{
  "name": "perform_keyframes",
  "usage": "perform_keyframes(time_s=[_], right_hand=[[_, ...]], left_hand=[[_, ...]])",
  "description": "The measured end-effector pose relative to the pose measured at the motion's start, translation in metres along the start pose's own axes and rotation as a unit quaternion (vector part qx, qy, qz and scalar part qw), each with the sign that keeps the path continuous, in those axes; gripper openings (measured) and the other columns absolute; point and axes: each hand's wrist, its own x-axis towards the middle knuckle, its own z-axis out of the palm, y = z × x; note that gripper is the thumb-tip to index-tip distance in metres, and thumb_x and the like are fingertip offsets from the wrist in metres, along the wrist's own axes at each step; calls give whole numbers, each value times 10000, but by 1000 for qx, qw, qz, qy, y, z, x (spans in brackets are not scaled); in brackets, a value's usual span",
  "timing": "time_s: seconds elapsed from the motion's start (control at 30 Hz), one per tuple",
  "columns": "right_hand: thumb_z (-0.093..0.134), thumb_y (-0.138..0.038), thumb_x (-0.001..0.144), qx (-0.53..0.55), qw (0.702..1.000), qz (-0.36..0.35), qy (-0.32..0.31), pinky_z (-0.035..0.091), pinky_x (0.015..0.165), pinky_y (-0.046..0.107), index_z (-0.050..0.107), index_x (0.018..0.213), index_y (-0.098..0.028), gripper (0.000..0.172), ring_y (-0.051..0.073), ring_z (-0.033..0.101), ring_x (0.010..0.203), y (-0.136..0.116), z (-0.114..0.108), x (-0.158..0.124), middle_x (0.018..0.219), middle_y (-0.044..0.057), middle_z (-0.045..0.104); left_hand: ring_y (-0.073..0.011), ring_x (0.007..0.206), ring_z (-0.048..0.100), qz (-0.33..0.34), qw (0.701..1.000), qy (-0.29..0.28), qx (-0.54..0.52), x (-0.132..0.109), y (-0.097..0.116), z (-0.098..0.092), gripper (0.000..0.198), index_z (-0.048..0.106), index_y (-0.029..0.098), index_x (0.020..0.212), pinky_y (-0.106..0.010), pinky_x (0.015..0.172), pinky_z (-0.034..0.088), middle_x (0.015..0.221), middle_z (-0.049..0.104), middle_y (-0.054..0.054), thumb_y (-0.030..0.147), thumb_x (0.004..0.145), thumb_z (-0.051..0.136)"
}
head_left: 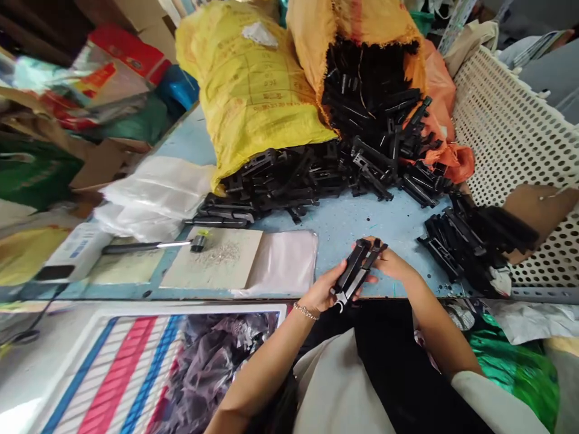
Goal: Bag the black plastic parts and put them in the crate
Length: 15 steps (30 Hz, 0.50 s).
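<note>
At the front edge of the worktop (380, 220), I've got two slim black plastic bars (351, 269) (maybe joined, can't tell): left hand (324, 289) wrapped round the near end, right hand (387, 261) gripping the far end. Slack grip could drop one off the edge; swinging the right forearm (427, 310) out might topple the stack of black parts (456, 241) nearby.

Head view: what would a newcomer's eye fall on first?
Probably the yellow sack at top centre, with the orange sack to its right and loose black parts spread from their mouths onto the blue table. Next, the black hardware held in the fingers at the table's near edge.
</note>
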Motion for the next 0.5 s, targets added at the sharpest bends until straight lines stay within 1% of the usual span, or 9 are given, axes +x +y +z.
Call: perform_keyframes(time_s=[0.07,0.1,0.13,0.17,0.23,0.3,0.33,0.43,0.5], right_hand=[[562,-511,942,10,993,11,120,504,976,419,655,1164,-251,354,223,647,1037,-4,-15,-16,1116,73,668],[487,-512,979,19,985,3,170,528,924,407,625,1199,-251,368,208,659,967,-9,-18,-24,1077,70,668],[441,-510,998,18,980,-13,199,544,874,396,600,1228,-250,381,201,661,918,-15,-19,-30,1053,69,664],[440,-505,1000,2,979,-35,203,550,841,387,589,1238,-249,379,203,658,908,-20,-17,-36,1049,72,659],[496,-470,987,-55,979,-87,175,545,831,386,618,1177,-245,320,221,646,952,-31,-8,-41,1050,80,652],[501,-417,994,-105,973,-130,158,535,845,395,647,1068,-243,240,226,637,966,-35,2,-40,1014,78,652],[464,-403,1009,-118,969,-150,155,532,850,404,645,1041,-245,242,227,636,960,-35,5,-39,996,77,652],[332,-498,1027,-158,954,-202,155,508,902,471,607,1078,-250,374,266,608,1063,-25,8,-36,1065,104,628],[309,-654,974,-219,931,-233,177,474,926,514,589,1050,-247,499,306,562,1112,-16,6,-36,1067,120,593]], left_hand=[[-151,639,669,34,998,57,-15,-1,-5,8,564,680,116,1074,-213,552,506,831,734,-94,572,754,764],[-148,669,680,47,996,72,-22,-2,-6,12,515,674,132,1080,-211,584,520,853,732,-79,512,752,789],[-153,701,692,57,995,72,-28,-4,-7,18,489,660,155,1095,-221,622,537,877,728,-63,466,747,806],[-163,731,703,63,996,59,-34,-5,-8,24,486,637,185,1118,-247,663,555,909,722,-47,431,741,820],[-194,785,721,69,997,22,-42,-6,-10,35,516,577,248,1172,-324,737,577,978,709,-29,406,747,822],[-221,813,726,56,997,3,-44,-6,-13,43,527,550,267,1199,-366,763,574,995,706,-38,479,777,783],[-224,802,723,34,998,1,-44,-6,-15,44,535,566,244,1190,-357,749,567,968,708,-54,551,789,745],[-196,739,686,-26,999,14,-31,-10,-19,44,627,657,145,1075,-293,672,522,896,704,-100,689,763,688],[-166,718,652,-8,999,42,-1,-15,-21,43,620,682,122,996,-266,649,491,906,695,-99,683,735,721]])
